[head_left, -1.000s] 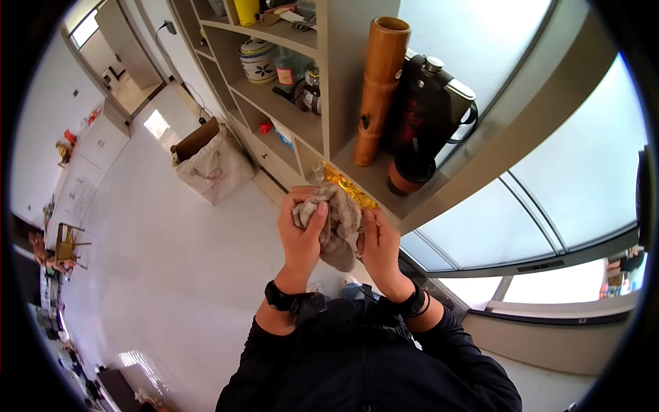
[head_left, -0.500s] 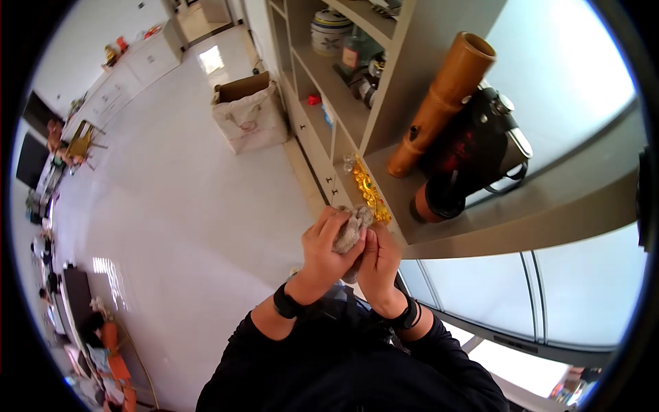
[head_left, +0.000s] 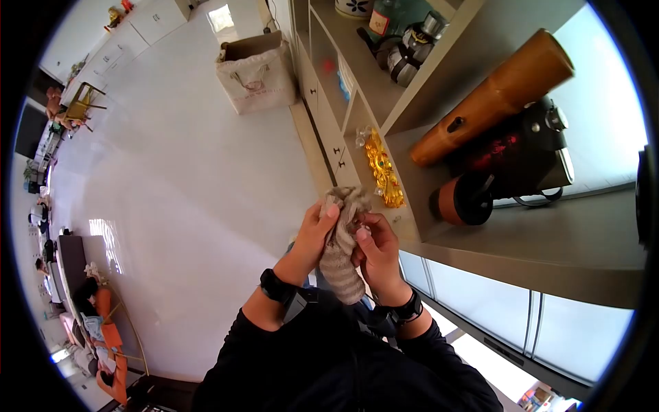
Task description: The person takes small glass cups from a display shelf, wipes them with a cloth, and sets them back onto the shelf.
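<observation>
A beige striped cloth [head_left: 341, 271], knitted-looking, hangs bunched between my hands above the floor. My left hand [head_left: 317, 233] grips its upper left side, thumb on top. On the right side of the cloth, the fingers of my right hand [head_left: 376, 248] are pinched on its edge. Just beyond the hands, a shiny gold ornament [head_left: 383, 168] lies on a low shelf. A bamboo tube [head_left: 498, 96] leans to the right, beside a black flask [head_left: 542, 147] and a dark cup with a brown band [head_left: 463, 199].
The shelf unit [head_left: 425, 75] holds a metal flask [head_left: 412, 55] and a green bottle [head_left: 384, 17]. A large paper bag [head_left: 257, 82] stands on the floor. People [head_left: 103, 329] sit at the far lower left; a wooden chair [head_left: 84, 104] is at the left.
The view has shifted toward the shelf. The cloth, earlier bunched up in both hands, now hangs longer between them, and the hands have moved slightly apart since half a second ago.
</observation>
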### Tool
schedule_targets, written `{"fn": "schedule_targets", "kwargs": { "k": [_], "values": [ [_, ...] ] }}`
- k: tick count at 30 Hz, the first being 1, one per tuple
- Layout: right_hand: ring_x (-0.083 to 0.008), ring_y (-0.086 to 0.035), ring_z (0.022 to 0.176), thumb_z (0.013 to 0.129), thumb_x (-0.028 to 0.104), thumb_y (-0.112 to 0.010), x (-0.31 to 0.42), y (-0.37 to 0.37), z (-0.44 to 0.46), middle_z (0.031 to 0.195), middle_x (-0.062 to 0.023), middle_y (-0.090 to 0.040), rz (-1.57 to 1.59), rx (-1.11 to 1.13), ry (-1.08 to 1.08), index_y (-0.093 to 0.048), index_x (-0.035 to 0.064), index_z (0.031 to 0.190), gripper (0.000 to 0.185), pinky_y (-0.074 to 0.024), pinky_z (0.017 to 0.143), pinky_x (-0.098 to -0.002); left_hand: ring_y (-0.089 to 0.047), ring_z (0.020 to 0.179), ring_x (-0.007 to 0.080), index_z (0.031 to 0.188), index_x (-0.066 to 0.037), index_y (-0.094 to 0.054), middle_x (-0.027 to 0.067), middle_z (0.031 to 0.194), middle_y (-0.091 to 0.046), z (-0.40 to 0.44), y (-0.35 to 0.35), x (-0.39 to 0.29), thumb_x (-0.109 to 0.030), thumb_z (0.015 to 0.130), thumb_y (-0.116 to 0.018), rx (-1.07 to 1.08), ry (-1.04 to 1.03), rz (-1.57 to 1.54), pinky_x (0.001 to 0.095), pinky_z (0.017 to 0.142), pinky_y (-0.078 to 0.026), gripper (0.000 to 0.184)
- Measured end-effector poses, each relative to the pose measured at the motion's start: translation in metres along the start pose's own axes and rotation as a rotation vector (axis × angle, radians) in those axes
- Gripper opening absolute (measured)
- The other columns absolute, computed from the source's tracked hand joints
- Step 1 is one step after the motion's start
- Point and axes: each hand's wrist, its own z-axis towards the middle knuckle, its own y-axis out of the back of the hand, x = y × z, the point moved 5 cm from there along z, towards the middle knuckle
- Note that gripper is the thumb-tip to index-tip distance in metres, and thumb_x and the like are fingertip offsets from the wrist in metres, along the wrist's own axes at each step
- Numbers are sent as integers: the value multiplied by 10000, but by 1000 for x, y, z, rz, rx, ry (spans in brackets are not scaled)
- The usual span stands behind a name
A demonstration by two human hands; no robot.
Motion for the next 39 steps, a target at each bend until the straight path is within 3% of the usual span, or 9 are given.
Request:
{"fn": "schedule_targets", "kwargs": {
  "k": [3, 6, 13, 22, 25, 29, 32, 35, 39],
  "values": [
    [-72, -461, 542, 793, 67, -531, -27, 9, 6, 778, -44, -490, -138, 1, -47, -431, -1, 991, 232, -370, 452, -199, -518, 766, 110, 1035, 24, -460, 54, 857, -554, 5, 24, 15, -260, 816, -504, -5, 62, 143, 239, 654, -437, 361],
    [-137, -516, 672, 745, 4, -558, -43, 11, 11, 842, -81, -479, -528, -183, 394, -431, -7, 951, 242, -424, 564, -230, -503, 745, 83, 984, 35, -493, 43, 842, -558, 9, 52, 36, -207, 804, -525, -45, 166, 142, 225, 649, -424, 303],
    [-210, -515, 594, 701, 7, -601, -112, 10, 28, 781, -119, -452, -1009, -285, 443, -446, 14, 967, 308, -427, 505, -249, -515, 707, 77, 887, 44, -532, 51, 784, -580, 26, 127, 56, -86, 745, -570, -141, 212, 347, 213, 619, -426, 196],
    [-319, -542, 769, 698, -11, -559, -189, 38, 81, 942, -194, -494, -1176, -161, 59, -390, 9, 1101, 438, -449, 618, -316, -519, 658, 80, 852, 31, -536, 64, 724, -577, 60, 209, 100, -110, 694, -622, -136, 308, 466, 222, 597, -431, 229],
    [-350, -487, 817, 682, -11, -561, -218, 56, 74, 917, -177, -504, -1137, -213, 6, -424, 14, 1040, 384, -399, 701, -372, -509, 638, 80, 836, 22, -533, 57, 705, -568, 59, 222, 120, -128, 690, -631, -96, 334, 557, 227, 582, -428, 232],
    [-334, -445, 848, 668, 15, -594, -228, 86, 72, 909, -161, -503, -1404, -205, 56, -444, 23, 999, 363, -372, 724, -362, -528, 669, 90, 866, 20, -537, 64, 755, -571, 46, 248, 154, -127, 709, -621, -78, 479, 387, 207, 595, -435, 231],
    [-237, -503, 829, 724, 45, -585, -226, 134, 67, 899, -122, -505, -1157, -606, 115, -440, 24, 960, 279, -388, 711, -296, -567, 719, 142, 979, 39, -498, 97, 839, -560, 35, 273, 176, -91, 739, -593, -223, 601, 52, 228, 638, -475, 289],
    [-180, -519, 824, 757, 44, -558, -212, 162, 81, 888, -101, -487, -1067, -706, 288, -403, 7, 961, 259, -395, 733, -255, -569, 701, 146, 966, 43, -495, 100, 831, -561, 36, 305, 179, -70, 748, -575, -310, 540, 194, 233, 623, -475, 258],
    [-156, -488, 889, 799, 55, -500, -196, 198, 87, 934, -93, -451, -1254, -901, 199, -351, -10, 1016, 270, -403, 753, -249, -576, 728, 175, 981, 30, -473, 106, 838, -565, 41, 334, 172, -155, 780, -544, -301, 606, 239, 265, 648, -475, 282]
  ]
}}
